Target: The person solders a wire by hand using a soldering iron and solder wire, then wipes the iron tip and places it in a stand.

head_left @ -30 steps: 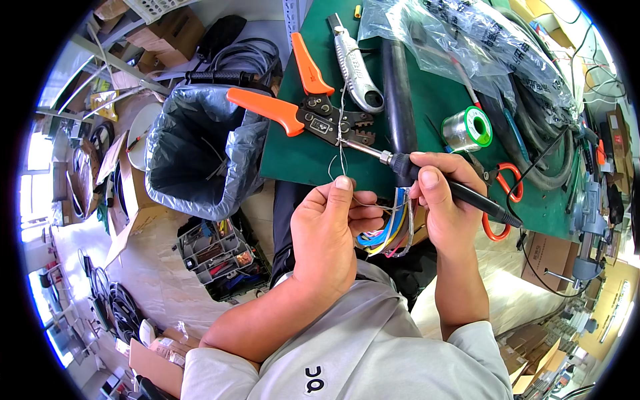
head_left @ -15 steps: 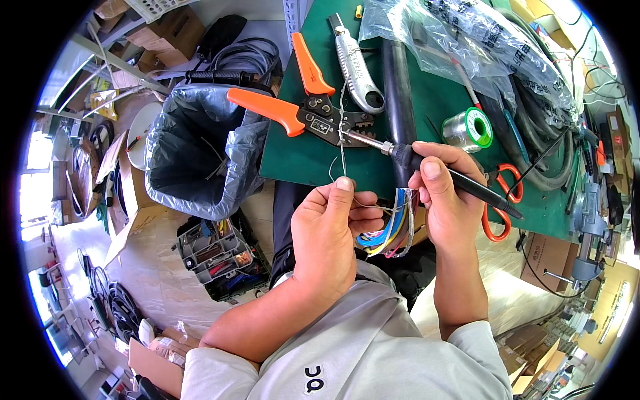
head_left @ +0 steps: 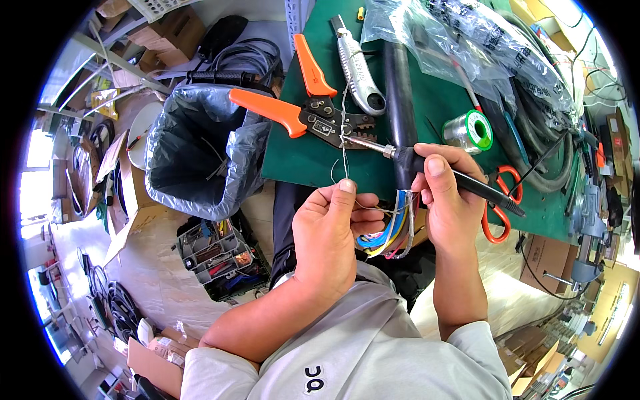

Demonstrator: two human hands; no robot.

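My left hand (head_left: 327, 227) pinches a thin wire (head_left: 345, 157) between thumb and forefinger, and the wire runs up across the crimping pliers. Held like a pen in my right hand (head_left: 448, 193) is a black soldering iron (head_left: 481, 185). Its metal tip points left and meets the wire, in front of the pliers' jaws. The crimping pliers (head_left: 327, 121) have orange handles and lie spread on the bench. Between my hands, blue, yellow and other coloured wires (head_left: 393, 233) fan out from the end of a thick black cable (head_left: 400, 100).
The green bench top (head_left: 293, 163) also bears a utility knife (head_left: 359, 70), a solder spool (head_left: 468, 131), red-handled scissors (head_left: 497, 213) and plastic bags (head_left: 467, 47). A lined bin (head_left: 200, 153) stands left of it, above a compartment tool box (head_left: 223, 257) on the floor.
The iron's tip has slid slightly down along the wire. Both hands hold nearly the same place and grip as before.
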